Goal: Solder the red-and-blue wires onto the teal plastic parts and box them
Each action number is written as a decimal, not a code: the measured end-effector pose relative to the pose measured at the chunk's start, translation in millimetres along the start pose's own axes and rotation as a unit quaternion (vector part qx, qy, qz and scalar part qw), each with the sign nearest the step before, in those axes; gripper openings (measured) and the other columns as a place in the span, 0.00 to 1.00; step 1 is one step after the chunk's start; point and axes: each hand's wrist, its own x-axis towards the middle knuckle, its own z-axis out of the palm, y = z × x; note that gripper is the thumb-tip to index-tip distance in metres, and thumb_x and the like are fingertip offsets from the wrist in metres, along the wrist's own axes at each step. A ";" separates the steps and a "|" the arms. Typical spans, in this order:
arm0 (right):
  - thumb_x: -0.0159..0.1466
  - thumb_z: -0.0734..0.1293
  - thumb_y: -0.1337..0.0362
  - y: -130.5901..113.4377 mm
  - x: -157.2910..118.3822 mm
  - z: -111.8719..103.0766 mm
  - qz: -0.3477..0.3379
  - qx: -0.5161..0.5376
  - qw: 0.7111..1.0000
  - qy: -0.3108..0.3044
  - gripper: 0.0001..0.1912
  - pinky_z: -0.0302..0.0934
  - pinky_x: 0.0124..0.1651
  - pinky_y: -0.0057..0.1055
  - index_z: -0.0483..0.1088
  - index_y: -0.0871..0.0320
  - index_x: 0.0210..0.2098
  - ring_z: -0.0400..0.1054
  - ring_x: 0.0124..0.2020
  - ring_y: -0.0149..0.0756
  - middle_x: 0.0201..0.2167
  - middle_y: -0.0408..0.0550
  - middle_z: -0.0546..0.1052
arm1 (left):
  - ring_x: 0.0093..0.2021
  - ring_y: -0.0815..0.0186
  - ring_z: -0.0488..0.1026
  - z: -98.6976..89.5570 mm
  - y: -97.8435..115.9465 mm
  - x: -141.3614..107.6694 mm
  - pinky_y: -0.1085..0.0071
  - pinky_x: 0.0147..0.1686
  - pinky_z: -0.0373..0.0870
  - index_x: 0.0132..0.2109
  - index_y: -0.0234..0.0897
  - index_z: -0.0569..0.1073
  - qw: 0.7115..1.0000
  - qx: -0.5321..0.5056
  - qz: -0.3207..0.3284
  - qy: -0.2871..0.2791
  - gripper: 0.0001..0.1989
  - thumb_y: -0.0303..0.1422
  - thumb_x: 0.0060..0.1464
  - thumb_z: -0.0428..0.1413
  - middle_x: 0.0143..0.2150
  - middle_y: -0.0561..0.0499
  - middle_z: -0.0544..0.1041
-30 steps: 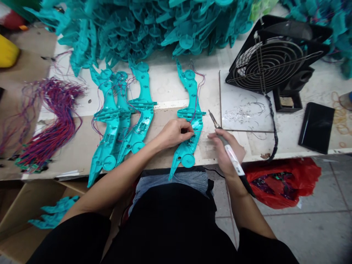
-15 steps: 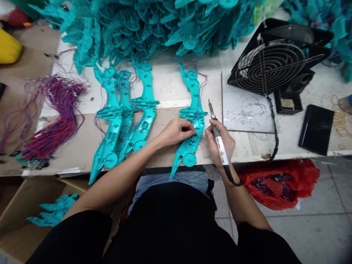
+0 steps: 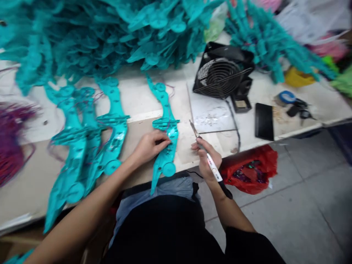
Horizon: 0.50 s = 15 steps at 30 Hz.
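My right hand (image 3: 208,156) is wrapped round a soldering iron (image 3: 213,167) with a white and grey handle. The iron's bare tip points up and away, over the bench to the right of a teal plastic part (image 3: 172,141). My left hand (image 3: 151,146) pinches at the middle of that long, curved part. A thin red-purple wire (image 3: 168,125) lies on it and runs toward these fingertips; its end is too small to see. Left of my left hand, several similar teal parts (image 3: 117,110) lie side by side with thin wires on them.
Behind is a large heap of teal parts (image 3: 90,40). A black fan (image 3: 220,75) stands on a white board (image 3: 210,113), beside a small sponge holder (image 3: 242,104) and a black box (image 3: 264,121). Bundled wires (image 3: 12,143) lie far left. A red bag (image 3: 251,170) sits below the bench edge.
The view has swung to the right. My right hand with the soldering iron has drawn a little away from the teal part. My left hand stays pinched on the part's middle.
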 end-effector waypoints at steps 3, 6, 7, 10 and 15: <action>0.70 0.62 0.48 4.9 2.3 -37.6 -0.067 -0.019 0.994 0.081 0.20 0.72 0.36 0.37 0.74 0.53 0.51 0.75 0.28 0.36 0.26 0.43 0.76 | 0.46 0.58 0.76 7.6 -5.5 -7.0 0.65 0.47 0.71 0.37 0.37 0.80 0.999 0.026 0.028 0.025 0.12 0.38 0.61 0.56 0.40 0.45 0.79; 0.72 0.59 0.51 18.7 29.8 -100.5 -0.072 -0.130 0.957 0.248 0.17 0.69 0.35 0.34 0.72 0.55 0.49 0.74 0.26 0.34 0.23 0.39 0.74 | 0.48 0.57 0.76 14.5 -11.7 -12.6 0.62 0.51 0.71 0.38 0.38 0.80 0.998 0.046 0.031 0.032 0.12 0.40 0.62 0.56 0.42 0.45 0.79; 0.72 0.59 0.52 25.6 45.0 -126.1 -0.034 -0.197 0.933 0.299 0.17 0.67 0.34 0.32 0.71 0.57 0.46 0.73 0.26 0.32 0.28 0.42 0.77 | 0.49 0.57 0.76 16.5 -13.0 -14.3 0.61 0.52 0.71 0.39 0.38 0.80 0.997 0.055 0.031 0.036 0.12 0.40 0.62 0.55 0.43 0.45 0.78; 0.68 0.64 0.56 53.6 103.7 -201.2 0.071 -0.343 0.864 0.361 0.14 0.63 0.39 0.29 0.68 0.61 0.46 0.72 0.35 0.30 0.41 0.51 0.77 | 0.50 0.57 0.75 21.1 -13.6 -18.9 0.61 0.52 0.71 0.40 0.38 0.80 0.995 0.080 0.034 0.051 0.13 0.40 0.63 0.54 0.45 0.45 0.78; 0.49 0.76 0.64 110.4 201.8 -268.0 0.155 -0.388 0.853 0.313 0.25 0.54 0.42 0.32 0.65 0.64 0.42 0.67 0.33 0.27 0.36 0.50 0.75 | 0.45 0.59 0.77 27.0 -8.3 -23.6 0.65 0.47 0.72 0.41 0.38 0.78 0.989 0.121 0.055 0.060 0.12 0.39 0.65 0.53 0.42 0.47 0.79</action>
